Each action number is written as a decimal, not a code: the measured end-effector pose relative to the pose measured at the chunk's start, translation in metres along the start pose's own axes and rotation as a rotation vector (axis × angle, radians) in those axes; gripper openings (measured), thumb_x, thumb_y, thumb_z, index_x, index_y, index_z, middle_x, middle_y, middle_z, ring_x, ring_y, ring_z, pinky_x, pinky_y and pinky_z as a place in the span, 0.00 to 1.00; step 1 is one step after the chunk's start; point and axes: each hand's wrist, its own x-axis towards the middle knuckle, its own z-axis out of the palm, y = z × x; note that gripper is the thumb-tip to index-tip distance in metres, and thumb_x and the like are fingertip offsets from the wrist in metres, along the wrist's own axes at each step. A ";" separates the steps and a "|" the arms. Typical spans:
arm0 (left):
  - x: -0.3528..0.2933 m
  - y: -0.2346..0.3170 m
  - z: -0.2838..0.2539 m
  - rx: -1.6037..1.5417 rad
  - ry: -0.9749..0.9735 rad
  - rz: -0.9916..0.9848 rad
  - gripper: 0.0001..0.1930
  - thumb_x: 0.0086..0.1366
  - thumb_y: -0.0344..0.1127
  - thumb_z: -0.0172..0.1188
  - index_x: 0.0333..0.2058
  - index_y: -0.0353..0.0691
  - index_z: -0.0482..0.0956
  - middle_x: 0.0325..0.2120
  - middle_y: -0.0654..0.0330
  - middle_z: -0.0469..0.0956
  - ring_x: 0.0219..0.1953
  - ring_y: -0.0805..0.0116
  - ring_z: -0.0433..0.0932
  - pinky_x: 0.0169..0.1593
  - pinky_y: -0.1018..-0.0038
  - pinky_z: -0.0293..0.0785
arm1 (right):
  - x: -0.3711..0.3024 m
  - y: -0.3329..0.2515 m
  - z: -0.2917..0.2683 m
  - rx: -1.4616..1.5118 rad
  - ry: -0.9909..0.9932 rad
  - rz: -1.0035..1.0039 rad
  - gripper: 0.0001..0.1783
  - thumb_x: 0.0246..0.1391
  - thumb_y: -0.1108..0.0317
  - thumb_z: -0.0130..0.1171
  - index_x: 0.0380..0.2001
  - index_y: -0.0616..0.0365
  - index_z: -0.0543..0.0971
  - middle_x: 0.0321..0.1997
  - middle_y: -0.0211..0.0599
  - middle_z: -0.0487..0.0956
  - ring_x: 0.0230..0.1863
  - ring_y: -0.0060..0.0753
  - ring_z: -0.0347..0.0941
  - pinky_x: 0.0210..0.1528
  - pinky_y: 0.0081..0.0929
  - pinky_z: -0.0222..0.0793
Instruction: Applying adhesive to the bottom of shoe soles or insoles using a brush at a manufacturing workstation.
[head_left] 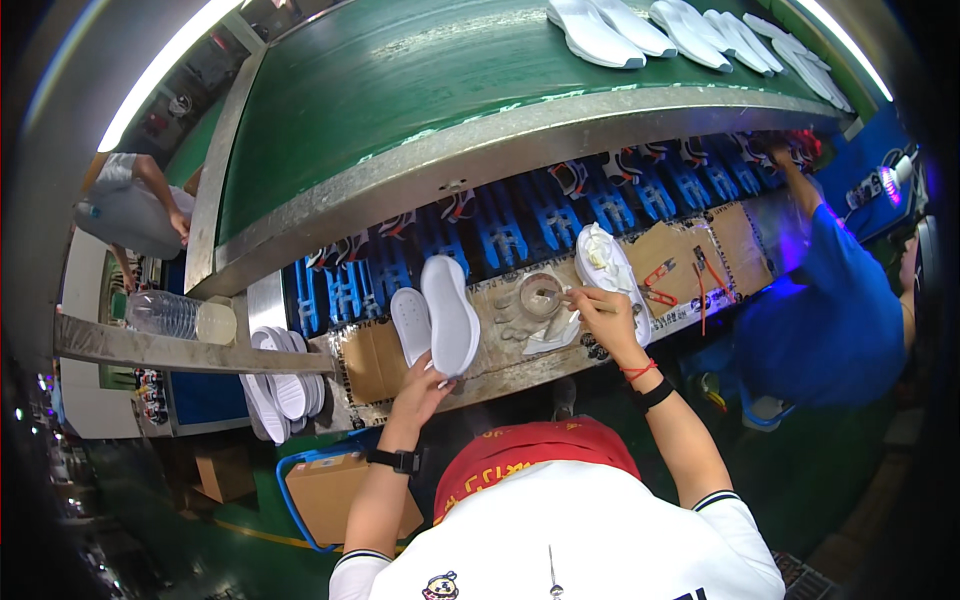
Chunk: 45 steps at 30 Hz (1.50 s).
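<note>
My left hand (420,390) is closed on the lower end of a white shoe sole (452,318), held tilted up over the bench. Just left of it is a second white sole (410,325) with small holes. A thin-handled brush (566,297) is pinched in my right hand (606,320). Its tip reaches into a small round bowl (541,297) on the bench, and the bristles cannot be made out. Right of the bowl, partly behind my right hand, lies a white sole (598,258) with crumpled white material on top.
Cardboard (672,248) covers part of the bench, with red-handled pliers (700,275) on it. Blue racks (500,235) run behind. White soles (285,375) are stacked at left; a green conveyor (400,90) passes above. A co-worker in blue (825,310) works at right.
</note>
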 end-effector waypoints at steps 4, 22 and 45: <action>-0.026 0.005 0.043 0.079 -0.015 0.176 0.28 0.59 0.25 0.55 0.57 0.41 0.57 0.48 0.56 0.70 0.51 0.66 0.71 0.48 0.68 0.73 | 0.004 0.031 0.004 -0.090 -0.049 -0.009 0.11 0.51 0.66 0.54 0.32 0.59 0.82 0.21 0.35 0.81 0.20 0.22 0.76 0.25 0.18 0.69; -0.043 0.023 0.136 0.428 0.024 0.670 0.22 0.58 0.20 0.55 0.51 0.30 0.63 0.40 0.52 0.76 0.41 0.70 0.77 0.44 0.78 0.73 | -0.074 -0.100 -0.036 0.332 -0.251 -0.297 0.09 0.53 0.76 0.51 0.32 0.68 0.80 0.26 0.43 0.81 0.23 0.25 0.77 0.25 0.17 0.72; -0.054 0.027 0.141 0.536 0.045 0.757 0.24 0.59 0.21 0.55 0.54 0.28 0.61 0.40 0.50 0.76 0.41 0.68 0.77 0.44 0.76 0.74 | -0.063 -0.112 -0.054 0.158 -0.295 -0.409 0.07 0.49 0.77 0.54 0.28 0.67 0.81 0.22 0.40 0.80 0.21 0.27 0.77 0.24 0.19 0.71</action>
